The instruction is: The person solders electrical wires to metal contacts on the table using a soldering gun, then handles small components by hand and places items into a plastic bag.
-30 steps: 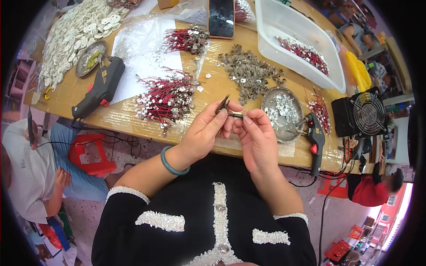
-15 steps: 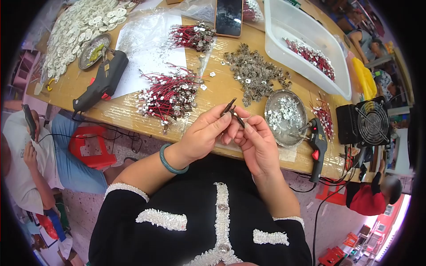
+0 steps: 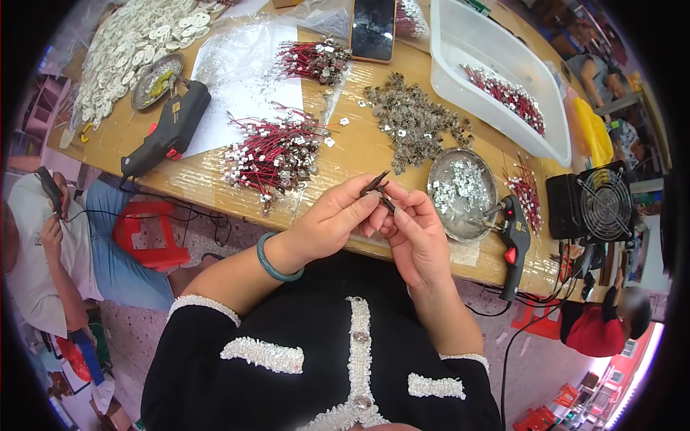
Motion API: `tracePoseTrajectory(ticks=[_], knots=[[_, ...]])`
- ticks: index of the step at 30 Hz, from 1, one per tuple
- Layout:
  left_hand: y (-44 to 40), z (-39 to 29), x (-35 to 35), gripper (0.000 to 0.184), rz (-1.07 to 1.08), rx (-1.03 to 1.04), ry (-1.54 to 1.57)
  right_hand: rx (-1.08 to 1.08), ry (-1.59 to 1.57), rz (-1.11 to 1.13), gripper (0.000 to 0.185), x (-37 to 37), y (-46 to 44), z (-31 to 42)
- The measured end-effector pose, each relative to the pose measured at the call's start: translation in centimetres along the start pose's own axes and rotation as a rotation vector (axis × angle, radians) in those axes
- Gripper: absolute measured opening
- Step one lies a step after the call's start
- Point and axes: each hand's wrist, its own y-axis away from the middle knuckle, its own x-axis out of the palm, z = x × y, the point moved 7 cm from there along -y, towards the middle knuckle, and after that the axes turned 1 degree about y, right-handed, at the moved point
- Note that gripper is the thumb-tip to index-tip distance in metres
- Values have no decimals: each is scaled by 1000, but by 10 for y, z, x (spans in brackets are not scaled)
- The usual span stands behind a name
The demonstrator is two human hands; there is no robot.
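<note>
Above the table's front edge, my left hand (image 3: 341,214) pinches a thin dark piece (image 3: 375,184) between thumb and fingers; a bangle circles that wrist. My right hand (image 3: 418,233) touches it from the other side, its thumb and fingertips closed on the lower end of a dark piece. Whether this is one part or two is too small to tell. Just right of my hands lies a round metal dish (image 3: 462,194) of small shiny pieces. Beyond them is a heap of small metal parts (image 3: 413,118), with a pile of red wires (image 3: 273,154) to the left.
A glue gun (image 3: 514,244) rests by the dish, another (image 3: 169,129) at the left. White discs (image 3: 136,54), a phone (image 3: 372,29), a white bin (image 3: 449,68) and a fan (image 3: 604,202) are around. A co-worker (image 3: 54,251) sits left holding a dark tool; another person (image 3: 604,323) is at right.
The view has shifted slightly, so the table items appear further right. The dark piece in my fingers has tilted, its upper tip now pointing more to the right. The left co-worker's hands have moved up.
</note>
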Motion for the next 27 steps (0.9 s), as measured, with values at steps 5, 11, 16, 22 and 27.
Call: tracePoseTrajectory(ticks=[5, 11, 16, 22, 27], knots=[[2, -5, 3, 25, 28, 34, -50, -58, 39, -7, 16, -4, 2, -1], [7, -12, 9, 19, 36, 145, -298, -129, 44, 36, 31, 3, 8, 4], [7, -15, 14, 20, 30, 303, -501, -299, 322, 34, 37, 10, 15, 19], [7, -18, 24, 22, 52, 427, -701, -476, 646, 53, 35, 20, 19, 39], [8, -18, 26, 23, 41, 436, -792, -489, 677, 46, 27, 20, 19, 38]])
